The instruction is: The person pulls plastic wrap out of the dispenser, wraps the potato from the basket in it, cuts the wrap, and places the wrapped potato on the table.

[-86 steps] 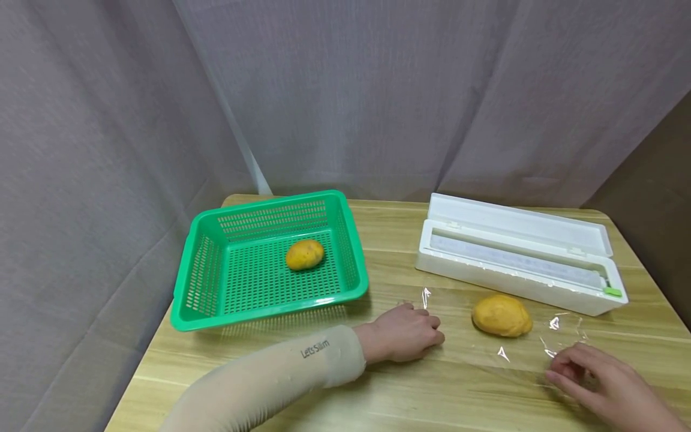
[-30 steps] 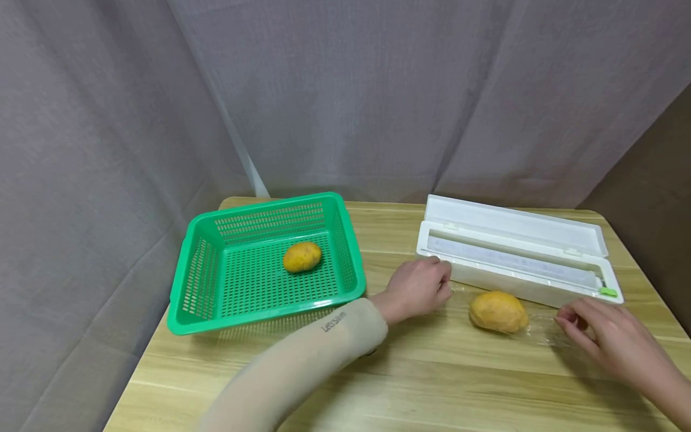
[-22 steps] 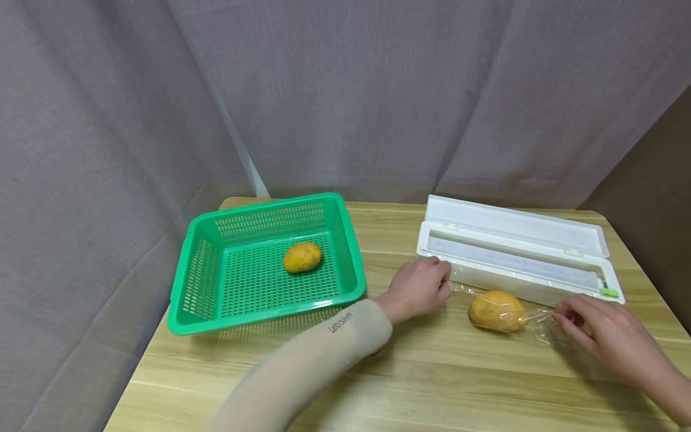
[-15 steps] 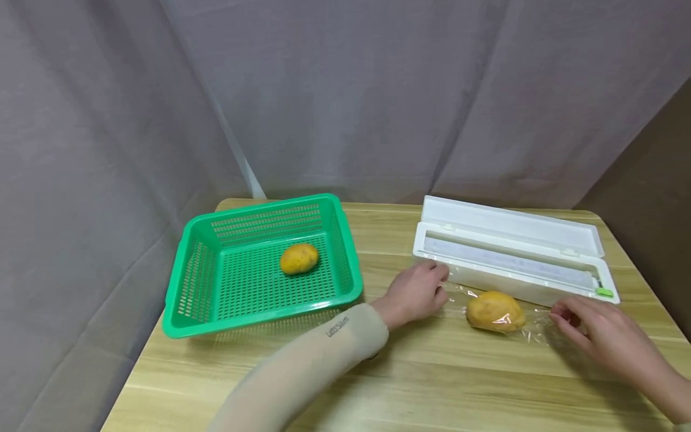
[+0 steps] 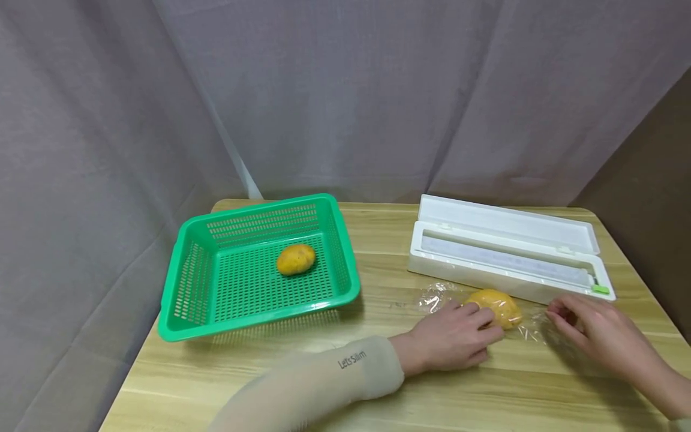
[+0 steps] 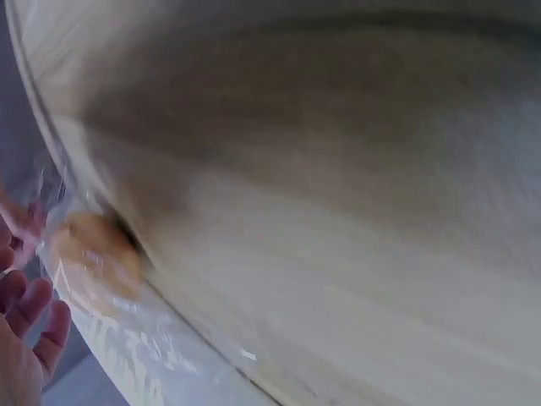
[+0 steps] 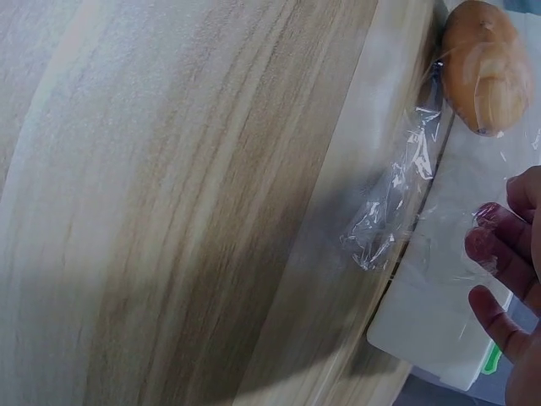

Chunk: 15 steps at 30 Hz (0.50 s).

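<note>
In the head view, a yellow potato lies on the table under crumpled clear cling film. My left hand is at its near left side, fingers loosely bent; in the left wrist view these fingers hold nothing. Whether they touch the potato is hard to tell. To the right of the potato, my right hand pinches the film's right end between thumb and forefinger. The right wrist view shows film by its fingers, apart from the potato, with the other fingers spread.
Behind the potato stands a white cling film dispenser, lid raised, with a green slider at its right end. A green basket at the left holds another potato. Grey curtains hang behind the table.
Earlier the film lay flat around the potato, then was drawn over it. My left hand has since let go of the film's left end and moved right, towards the potato. The right hand stays nearly still.
</note>
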### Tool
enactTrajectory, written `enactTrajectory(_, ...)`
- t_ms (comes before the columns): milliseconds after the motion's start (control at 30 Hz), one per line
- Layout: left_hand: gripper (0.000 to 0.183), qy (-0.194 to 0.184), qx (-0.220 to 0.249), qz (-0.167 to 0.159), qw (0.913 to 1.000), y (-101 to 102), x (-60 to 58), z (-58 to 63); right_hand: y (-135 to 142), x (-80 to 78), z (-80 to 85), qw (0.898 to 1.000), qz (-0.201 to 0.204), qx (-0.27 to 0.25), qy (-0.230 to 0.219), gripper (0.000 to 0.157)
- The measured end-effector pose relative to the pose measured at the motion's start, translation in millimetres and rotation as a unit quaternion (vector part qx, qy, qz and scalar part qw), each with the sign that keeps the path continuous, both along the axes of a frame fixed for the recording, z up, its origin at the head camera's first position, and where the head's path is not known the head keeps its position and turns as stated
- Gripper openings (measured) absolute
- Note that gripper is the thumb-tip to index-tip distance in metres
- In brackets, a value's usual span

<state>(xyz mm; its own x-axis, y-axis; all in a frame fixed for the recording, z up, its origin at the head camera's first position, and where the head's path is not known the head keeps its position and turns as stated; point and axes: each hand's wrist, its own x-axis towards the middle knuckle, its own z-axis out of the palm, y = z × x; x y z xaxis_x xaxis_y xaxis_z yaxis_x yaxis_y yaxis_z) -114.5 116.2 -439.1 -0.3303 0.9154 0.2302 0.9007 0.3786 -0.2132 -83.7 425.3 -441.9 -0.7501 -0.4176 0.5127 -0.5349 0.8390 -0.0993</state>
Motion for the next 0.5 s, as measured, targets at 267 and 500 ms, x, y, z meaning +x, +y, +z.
enactTrajectory(267, 0.035, 0.025, -0.028, 0.032, 0.9988, 8, -7.4, -13.2, -2, -1.2, 3.6, 1.000, -0.001, 0.002, -0.008, 0.023)
enactTrajectory(500, 0.045, 0.001, -0.005, 0.030, 0.9995, 8, -17.8, -16.2, -3, -2.1, 5.1, 1.000, -0.002, 0.011, -0.004, 0.020)
